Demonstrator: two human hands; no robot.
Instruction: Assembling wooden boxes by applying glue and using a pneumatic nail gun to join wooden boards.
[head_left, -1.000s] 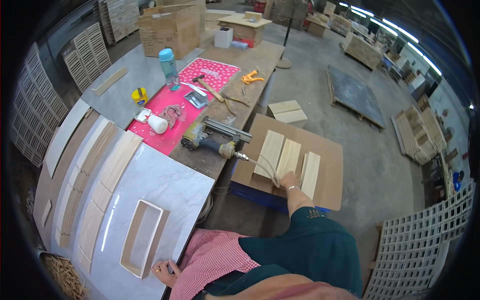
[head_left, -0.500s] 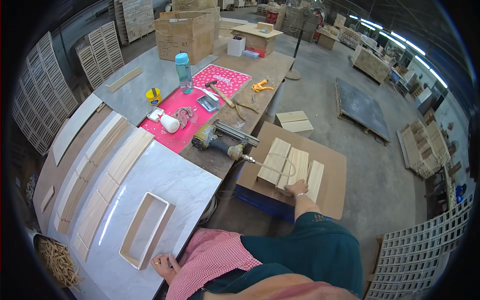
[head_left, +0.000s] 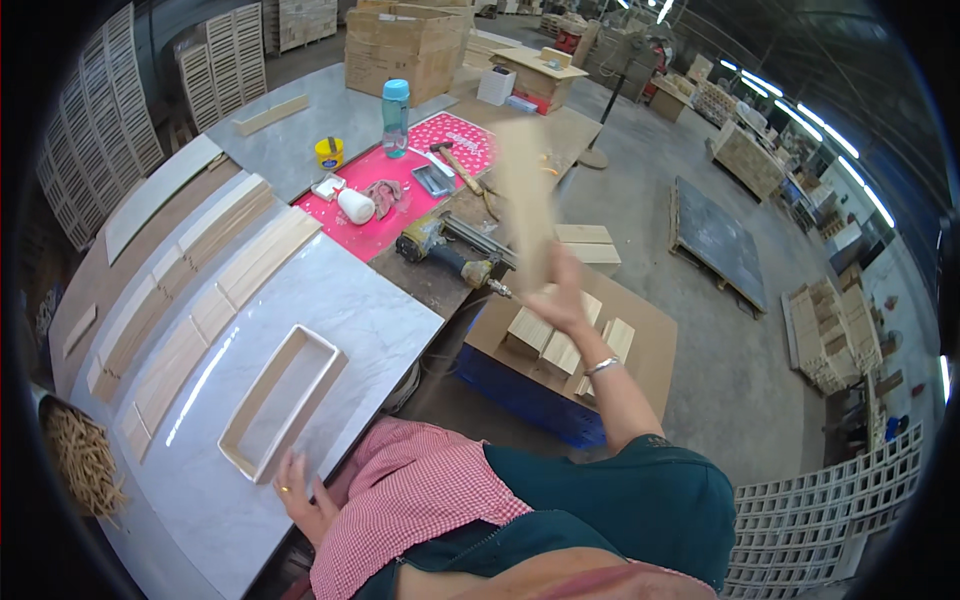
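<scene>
My right hand is raised above the low board with stacked wood pieces and grips a thin light wooden slat, which points up and is blurred by motion. My left hand rests with spread fingers on the white worktable edge, touching the near end of an open rectangular wooden frame that lies flat there.
A nail gun lies on the bench next to a red mat with a hammer, a bottle and small items. Rows of wooden slats lie on the table's left. Crates and slatted panels stand around.
My right hand has lifted a slat from the stack on the low board and swung it upward. My left hand stays by the frame.
</scene>
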